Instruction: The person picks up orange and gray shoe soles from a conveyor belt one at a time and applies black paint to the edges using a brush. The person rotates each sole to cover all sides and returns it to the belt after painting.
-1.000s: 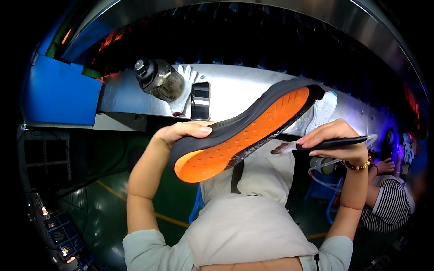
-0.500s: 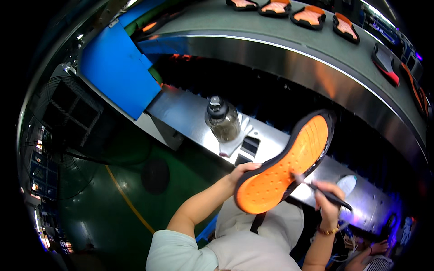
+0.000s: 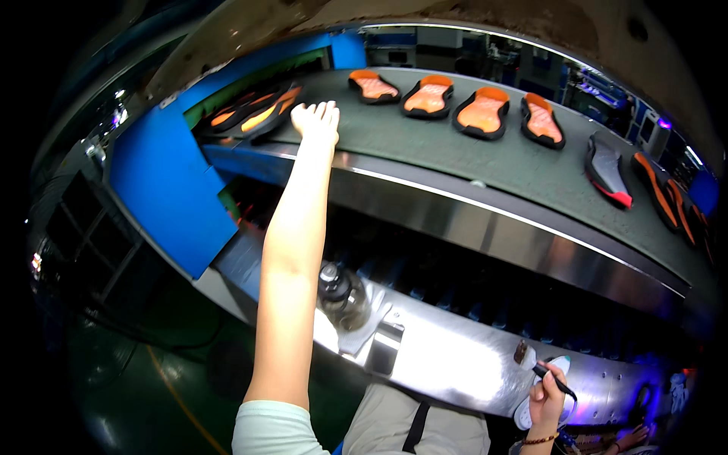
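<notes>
My left arm stretches out over the green conveyor belt (image 3: 356, 125). My left hand (image 3: 316, 121) holds nothing, and its fingers are extended. Just left of it, a black-rimmed shoe sole with an orange inside (image 3: 271, 114) lies tilted on the belt, beside another dark and orange sole (image 3: 231, 115). Down at the right, my right hand (image 3: 547, 390) grips a brush (image 3: 540, 369) by its black handle, with the brown bristles pointing up and left. Close beside that hand is a pale oval object (image 3: 523, 415), partly hidden by it.
Several orange soles (image 3: 482, 112) and a grey sole with a red tip (image 3: 607, 171) lie farther along the belt. On the metal ledge (image 3: 447, 349) stand a dark-lidded bottle (image 3: 343, 296) and a phone (image 3: 385, 349). A blue housing (image 3: 171, 189) encloses the belt's left end.
The orange sole has left my left hand, which has reached forward to the belt. My right hand has lowered with the brush, away from the sole. The view has tilted up.
</notes>
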`<state>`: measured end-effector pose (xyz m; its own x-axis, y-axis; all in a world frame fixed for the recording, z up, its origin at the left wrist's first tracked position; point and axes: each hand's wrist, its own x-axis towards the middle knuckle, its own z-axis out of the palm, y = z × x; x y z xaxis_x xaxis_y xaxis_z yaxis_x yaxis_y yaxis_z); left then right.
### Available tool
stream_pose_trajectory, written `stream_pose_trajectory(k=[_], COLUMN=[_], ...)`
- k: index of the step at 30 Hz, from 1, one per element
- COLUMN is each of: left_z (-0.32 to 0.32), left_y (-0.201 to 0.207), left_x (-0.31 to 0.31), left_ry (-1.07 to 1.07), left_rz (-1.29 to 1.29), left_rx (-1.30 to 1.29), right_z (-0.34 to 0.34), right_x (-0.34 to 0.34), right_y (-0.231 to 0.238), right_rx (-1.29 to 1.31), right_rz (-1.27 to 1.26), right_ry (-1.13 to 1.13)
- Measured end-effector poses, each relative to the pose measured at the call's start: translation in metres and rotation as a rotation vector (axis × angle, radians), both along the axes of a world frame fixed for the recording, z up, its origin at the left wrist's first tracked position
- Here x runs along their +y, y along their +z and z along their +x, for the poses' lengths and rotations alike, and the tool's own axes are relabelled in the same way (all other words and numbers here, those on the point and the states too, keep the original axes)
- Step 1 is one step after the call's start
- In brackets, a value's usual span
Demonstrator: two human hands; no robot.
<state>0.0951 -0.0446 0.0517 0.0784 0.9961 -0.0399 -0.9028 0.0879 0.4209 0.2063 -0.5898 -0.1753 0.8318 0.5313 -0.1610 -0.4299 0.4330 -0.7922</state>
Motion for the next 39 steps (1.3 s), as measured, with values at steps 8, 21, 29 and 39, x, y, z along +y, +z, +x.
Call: stream_pose_trajectory(k=[8, 21, 29, 39], left_z=[0.107, 0.097, 0.111, 0.218], left_y=[-0.01, 0.013, -0.001, 0.004], left_x=[0.071, 0.025, 0.006, -0.133], left_ry=[0.614, 0.201, 0.368, 0.133], left_rz=[1.264, 0.879, 1.714, 2.196], left_rx=[1.778, 2.745, 2.39, 1.971], right_z=[0.022, 0.033, 0.037, 0.028], right_x=[-0.003, 0.024, -0.017, -0.037], right_y=[-0.022, -0.032, -0.044, -0.06], right_rx=[0.037, 0.248, 0.352, 0.325], right_rz=[-0.142, -0.136, -0.106, 0.003], right_ry=[-0.087, -0.028, -0.134, -0.143])
